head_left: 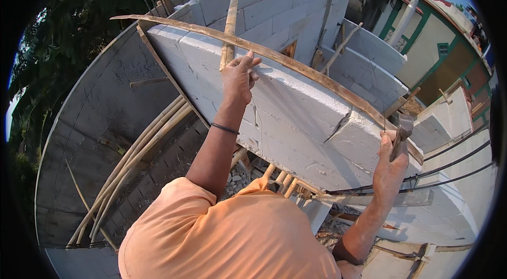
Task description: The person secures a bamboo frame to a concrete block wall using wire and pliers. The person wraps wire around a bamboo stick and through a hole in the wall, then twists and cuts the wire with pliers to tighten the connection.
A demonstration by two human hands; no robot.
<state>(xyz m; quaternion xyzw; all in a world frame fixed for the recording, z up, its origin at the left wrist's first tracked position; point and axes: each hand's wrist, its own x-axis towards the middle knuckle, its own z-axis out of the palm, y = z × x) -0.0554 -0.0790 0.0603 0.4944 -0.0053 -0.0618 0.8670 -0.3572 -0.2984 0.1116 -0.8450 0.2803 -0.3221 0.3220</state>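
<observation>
Left fingers (246, 61) pinch the wooden strip (296, 66), which runs rightward from them atop the wall (296, 112); right fingers (386, 145) clasp the hammer (405, 125); likely aligning, so next calls for steadying the strip

A wooden strip (301, 69) runs along the block wall (301, 115)'s top edge, a hammer (404, 128) near its right end, bamboo poles (142, 147) lower left (a house (433, 41) behind, right).

Pale block wall (296, 120); long wooden strip (296, 65) along its top edge
</observation>
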